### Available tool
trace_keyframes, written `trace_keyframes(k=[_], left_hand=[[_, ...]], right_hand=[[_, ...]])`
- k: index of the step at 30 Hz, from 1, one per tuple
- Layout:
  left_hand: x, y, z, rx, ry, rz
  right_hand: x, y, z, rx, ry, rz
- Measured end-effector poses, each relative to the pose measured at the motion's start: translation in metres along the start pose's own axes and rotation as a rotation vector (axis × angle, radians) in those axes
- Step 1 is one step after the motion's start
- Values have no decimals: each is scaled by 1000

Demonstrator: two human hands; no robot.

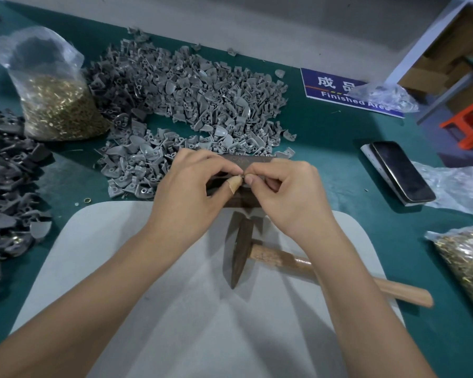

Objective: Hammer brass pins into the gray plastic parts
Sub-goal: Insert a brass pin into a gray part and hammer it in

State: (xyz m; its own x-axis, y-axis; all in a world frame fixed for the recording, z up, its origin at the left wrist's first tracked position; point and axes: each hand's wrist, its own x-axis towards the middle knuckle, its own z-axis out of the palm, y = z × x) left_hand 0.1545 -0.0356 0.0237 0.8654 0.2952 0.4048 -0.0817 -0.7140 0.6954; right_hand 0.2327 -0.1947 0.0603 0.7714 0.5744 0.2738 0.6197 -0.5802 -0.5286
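- Left hand: thumb and forefinger form a pinch grip on a small item at the centre; the thumb tip wears a tan bandage. What is pinched is too small to identify.
- Right hand: fingers curled, its grip meeting the left at the same small item, just above a dark metal block.
- Hammer: lies flat on the white pad under the right forearm, dark head pointing toward the person, wooden handle running out right past the pad's edge.
- White pad: bare surface on the left side and toward the person.
- Gray plastic parts: small curved shells with round sockets, heaped loosely beyond the hands; the pile's near edge touches the block area. A darker heap lies at the table's left edge.
- Brass pins: packed in a clear bag far left, and a second bag at the right edge.
- Phone: face up, right of the hands, on the green table.
- Blue sign: reads "Finished Area", with Chinese characters above, partly covered by plastic.
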Motion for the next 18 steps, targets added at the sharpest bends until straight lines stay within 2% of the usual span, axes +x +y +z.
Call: trace_keyframes(k=[7,12,15,16,18], left_hand=[[-1,1,0,-8,-4,-17],[1,2,-2,-1,-5,-32],[2,0,-2,2,-11,-36],[2,0,-2,1,-15,-38],[2,-1,-2,-3,-24,-41]], right_hand=[[-1,5,4,37,8,16],[-14,6,4,188,73,111],[-45,10,-6,81,115,42],[-59,11,-10,29,87,15],[-88,14,-18,-33,-72,-25]])
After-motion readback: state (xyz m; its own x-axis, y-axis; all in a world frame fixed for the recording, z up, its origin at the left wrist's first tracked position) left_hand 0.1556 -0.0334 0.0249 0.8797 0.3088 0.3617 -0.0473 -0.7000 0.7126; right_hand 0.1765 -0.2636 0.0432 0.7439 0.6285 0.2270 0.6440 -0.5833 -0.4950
